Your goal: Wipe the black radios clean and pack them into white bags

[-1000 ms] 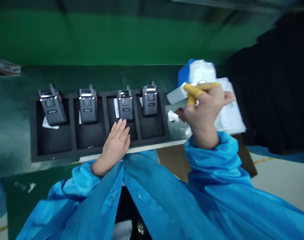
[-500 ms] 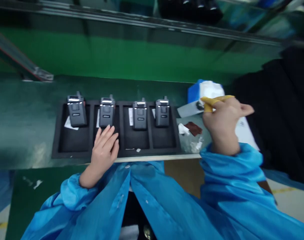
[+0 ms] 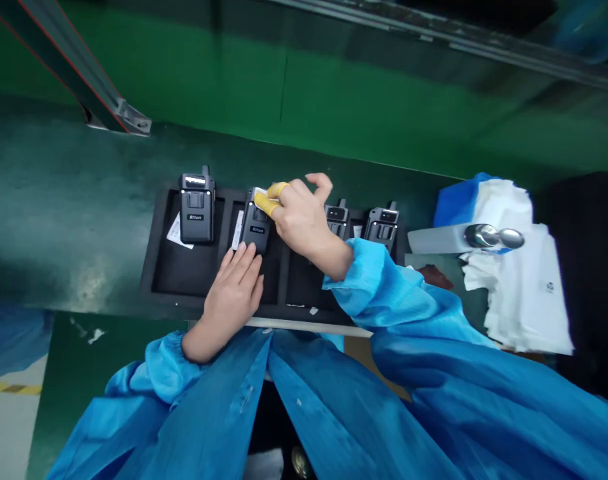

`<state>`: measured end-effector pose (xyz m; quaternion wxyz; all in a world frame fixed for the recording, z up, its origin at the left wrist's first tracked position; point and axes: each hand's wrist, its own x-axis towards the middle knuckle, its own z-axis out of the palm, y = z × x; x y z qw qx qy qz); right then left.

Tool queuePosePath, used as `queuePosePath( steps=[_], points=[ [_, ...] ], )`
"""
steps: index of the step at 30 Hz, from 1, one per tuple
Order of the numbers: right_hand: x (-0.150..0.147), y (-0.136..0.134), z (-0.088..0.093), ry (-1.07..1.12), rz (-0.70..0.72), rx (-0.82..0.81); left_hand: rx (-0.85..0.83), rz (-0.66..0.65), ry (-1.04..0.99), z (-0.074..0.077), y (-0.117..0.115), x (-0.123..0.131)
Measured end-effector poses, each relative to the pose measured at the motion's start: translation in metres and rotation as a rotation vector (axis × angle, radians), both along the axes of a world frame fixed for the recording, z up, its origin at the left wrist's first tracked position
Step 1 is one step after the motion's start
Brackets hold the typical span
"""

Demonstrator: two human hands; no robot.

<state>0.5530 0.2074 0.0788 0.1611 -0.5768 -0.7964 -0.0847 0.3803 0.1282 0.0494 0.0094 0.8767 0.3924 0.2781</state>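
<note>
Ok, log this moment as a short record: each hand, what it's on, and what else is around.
Left hand: left hand, fingertips on the lower end of the second Riton radio from the left
Right hand: right hand, yellow finger cots pressing a white wipe onto that radio's top end
Holder: black foam tray
Other radios: three, one left and two right of the hands, in tray slots
Nearby: white cloths, blue-and-white pack

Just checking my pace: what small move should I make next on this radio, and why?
Probably slide the white wipe down the black radio: your right hand holds it at the radio's top end, and your left hand touches the lower end.
</note>
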Motion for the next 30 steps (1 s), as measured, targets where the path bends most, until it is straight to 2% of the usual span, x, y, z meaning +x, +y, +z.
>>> queuePosePath(
  steps=[10, 16, 23, 30],
  points=[
    [0.014, -0.005, -0.011, -0.041, -0.072, 0.055, -0.057, -0.01, -0.039, 0.0, 0.0, 0.0],
    [-0.004, 0.001, -0.007, -0.029, -0.018, 0.055, -0.044, -0.014, -0.012, 0.003, 0.001, 0.0],
    [0.012, -0.004, -0.01, -0.002, -0.036, 0.037, -0.05, -0.015, -0.022, 0.003, 0.001, 0.0],
    [-0.003, 0.008, -0.006, -0.02, 0.013, 0.024, -0.035, -0.01, -0.002, 0.004, 0.0, 0.001]
  ],
)
